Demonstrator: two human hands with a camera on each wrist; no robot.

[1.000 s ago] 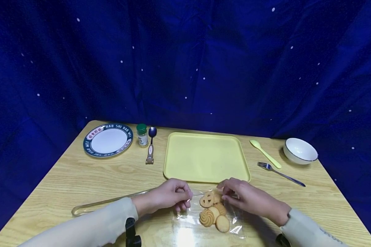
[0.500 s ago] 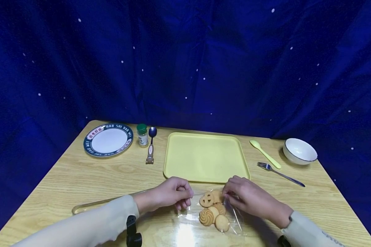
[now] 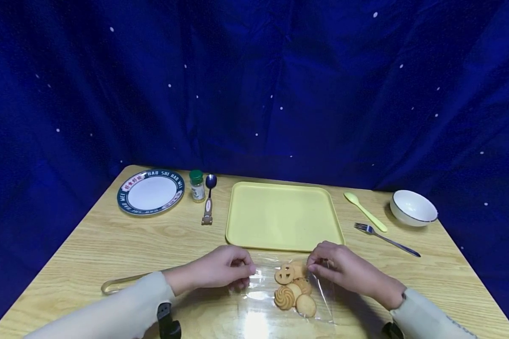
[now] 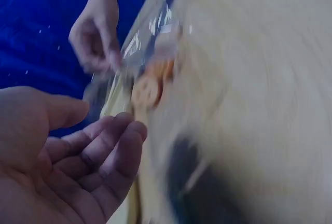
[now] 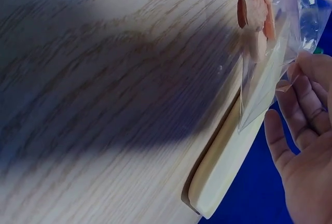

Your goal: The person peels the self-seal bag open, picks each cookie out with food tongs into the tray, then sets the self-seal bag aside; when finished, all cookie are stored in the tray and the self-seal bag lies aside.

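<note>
A clear plastic bag [image 3: 258, 306] lies on the table in front of the tray, with several cookies [image 3: 284, 297] of different shapes in it. My right hand [image 3: 343, 268] pinches the bag's upper right edge between thumb and forefinger. Also in the right wrist view, the film runs up to the fingertips of that right hand [image 5: 306, 115]. At the bag's left side is my left hand [image 3: 220, 268]. In the left wrist view, the thumb and fingertips of the left hand [image 4: 88, 156] stand apart with nothing visible between them; that view is blurred.
A yellow tray [image 3: 284, 216] lies behind the bag. Farther left are a plate [image 3: 150, 193], a green-capped spice jar [image 3: 197, 188] and a spoon [image 3: 208, 207]. To the right lie a yellow spoon [image 3: 366, 213], a fork [image 3: 386, 239] and a bowl [image 3: 413, 209]. Metal tongs [image 3: 119, 282] lie partly under my left forearm.
My left hand has drawn a little left, away from the cookies. My right hand has shifted slightly right along the bag's edge and now pinches it. The cookies have stayed nearly still.
</note>
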